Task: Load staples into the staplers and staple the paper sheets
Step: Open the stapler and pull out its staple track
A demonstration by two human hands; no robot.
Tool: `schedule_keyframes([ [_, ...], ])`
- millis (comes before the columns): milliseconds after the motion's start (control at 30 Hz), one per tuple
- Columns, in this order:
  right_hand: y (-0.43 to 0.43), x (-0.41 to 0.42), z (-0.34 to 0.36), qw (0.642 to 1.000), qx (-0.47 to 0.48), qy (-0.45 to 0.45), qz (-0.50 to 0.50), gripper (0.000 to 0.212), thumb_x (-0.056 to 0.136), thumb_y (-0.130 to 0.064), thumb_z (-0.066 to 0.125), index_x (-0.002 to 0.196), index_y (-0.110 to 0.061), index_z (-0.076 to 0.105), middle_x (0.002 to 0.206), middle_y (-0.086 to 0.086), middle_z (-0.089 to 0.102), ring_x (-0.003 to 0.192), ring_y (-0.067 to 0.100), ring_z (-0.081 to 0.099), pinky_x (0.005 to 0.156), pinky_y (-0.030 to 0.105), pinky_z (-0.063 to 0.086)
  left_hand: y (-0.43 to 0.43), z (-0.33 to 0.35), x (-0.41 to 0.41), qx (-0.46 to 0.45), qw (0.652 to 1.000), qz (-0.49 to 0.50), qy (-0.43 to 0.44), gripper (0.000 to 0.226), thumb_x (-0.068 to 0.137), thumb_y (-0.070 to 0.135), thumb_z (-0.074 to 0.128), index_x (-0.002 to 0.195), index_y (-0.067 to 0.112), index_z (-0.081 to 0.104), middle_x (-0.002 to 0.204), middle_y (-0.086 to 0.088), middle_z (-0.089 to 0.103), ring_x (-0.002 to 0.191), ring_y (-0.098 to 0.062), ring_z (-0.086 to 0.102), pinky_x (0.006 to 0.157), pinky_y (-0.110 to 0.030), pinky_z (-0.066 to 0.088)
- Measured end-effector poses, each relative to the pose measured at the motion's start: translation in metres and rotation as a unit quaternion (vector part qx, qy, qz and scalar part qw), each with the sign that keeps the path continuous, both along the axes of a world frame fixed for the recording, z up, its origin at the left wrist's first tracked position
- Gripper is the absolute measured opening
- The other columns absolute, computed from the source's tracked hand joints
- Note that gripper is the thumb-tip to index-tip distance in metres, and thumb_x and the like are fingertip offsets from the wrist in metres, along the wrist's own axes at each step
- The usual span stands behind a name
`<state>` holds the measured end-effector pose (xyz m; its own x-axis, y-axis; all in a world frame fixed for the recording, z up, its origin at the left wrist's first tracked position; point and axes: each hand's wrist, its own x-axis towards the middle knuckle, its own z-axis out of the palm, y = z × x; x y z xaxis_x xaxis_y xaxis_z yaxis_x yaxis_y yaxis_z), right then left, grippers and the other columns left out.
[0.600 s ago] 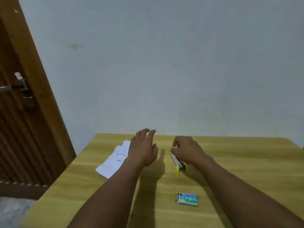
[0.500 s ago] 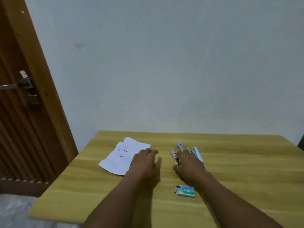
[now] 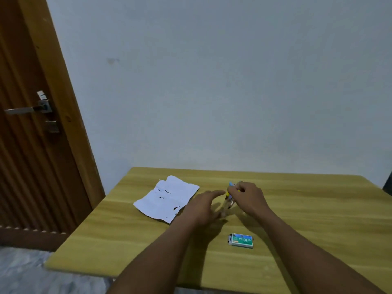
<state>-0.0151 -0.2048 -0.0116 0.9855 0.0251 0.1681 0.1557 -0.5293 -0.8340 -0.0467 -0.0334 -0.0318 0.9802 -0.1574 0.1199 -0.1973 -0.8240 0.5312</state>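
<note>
On the wooden table (image 3: 318,219) my right hand (image 3: 249,197) is closed on a small stapler (image 3: 228,198) with yellow and blue parts, raised off the surface and blurred. My left hand (image 3: 203,207) hovers just left of it, fingers spread and pointing at the stapler, holding nothing. White paper sheets (image 3: 167,198) with dark marks lie to the left of my left hand. A green and blue staple box (image 3: 241,240) rests on the table nearer to me, between my forearms. A bit of blue (image 3: 230,184) shows behind the right hand; what it belongs to is unclear.
A pale wall runs behind the table. A brown wooden door (image 3: 31,145) with a metal handle (image 3: 27,109) stands at the left. The table's left edge drops to a grey floor (image 3: 21,272). A dark object (image 3: 388,183) peeks in at the far right.
The right hand has lifted the stapler off the table and turned it upright. The left hand has moved right, toward the stapler. The view has tilted, so the table sits lower in frame.
</note>
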Motion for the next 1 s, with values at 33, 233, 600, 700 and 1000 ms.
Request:
schedule_keyframes([
  [33, 0.000, 0.002, 0.002, 1.000, 0.006, 0.010, 0.009, 0.035, 0.078, -0.039, 0.063, 0.054, -0.015, 0.058, 0.053, -0.009, 0.057, 0.058, 0.014, 0.049, 0.060, 0.030, 0.039, -0.005, 0.002, 0.001, -0.047, 0.999, -0.002, 0.010, 0.053, 0.087, 0.032, 0.075, 0.137, 0.034, 0.057, 0.130, 0.002, 0.066, 0.112, -0.020, 0.065, 0.097, -0.039, 0.053],
  [233, -0.023, 0.006, 0.001, 0.978, 0.139, 0.096, 0.126, 0.036, 0.087, -0.036, 0.073, 0.078, -0.001, 0.071, 0.062, 0.004, 0.053, 0.053, 0.014, 0.045, 0.051, 0.027, 0.043, -0.016, 0.008, 0.002, -0.230, 0.971, 0.000, 0.069, 0.021, 0.090, 0.022, 0.076, 0.098, 0.005, 0.066, 0.084, -0.010, 0.069, 0.055, -0.014, 0.066, 0.058, -0.030, 0.058],
  [600, -0.051, 0.000, -0.012, 0.892, 0.404, 0.197, 0.050, 0.021, 0.096, -0.009, 0.060, 0.106, 0.009, 0.061, 0.081, 0.019, 0.061, 0.066, 0.018, 0.053, 0.066, 0.031, 0.055, -0.003, 0.014, 0.000, -0.512, 0.850, 0.104, 0.065, 0.022, 0.093, 0.014, 0.072, 0.109, 0.001, 0.063, 0.102, -0.020, 0.076, 0.088, -0.030, 0.077, 0.085, -0.041, 0.062],
  [700, -0.052, 0.001, -0.012, 0.862, 0.465, 0.196, 0.040, 0.016, 0.096, -0.007, 0.059, 0.104, 0.007, 0.059, 0.081, 0.019, 0.061, 0.068, 0.018, 0.054, 0.068, 0.032, 0.055, 0.000, 0.007, -0.001, -0.542, 0.827, 0.129, 0.073, 0.044, 0.085, 0.010, 0.079, 0.120, 0.012, 0.053, 0.115, -0.020, 0.071, 0.091, -0.031, 0.075, 0.084, -0.044, 0.062],
  [1000, -0.059, 0.017, -0.008, 0.889, 0.408, 0.194, 0.077, 0.015, 0.094, -0.009, 0.062, 0.099, 0.005, 0.065, 0.080, 0.018, 0.061, 0.066, 0.019, 0.055, 0.067, 0.032, 0.058, -0.008, 0.006, 0.008, -0.023, 0.996, 0.023, -0.080, 0.032, 0.088, 0.050, 0.068, 0.118, 0.044, 0.059, 0.107, 0.011, 0.073, 0.107, -0.008, 0.064, 0.107, -0.042, 0.038],
])
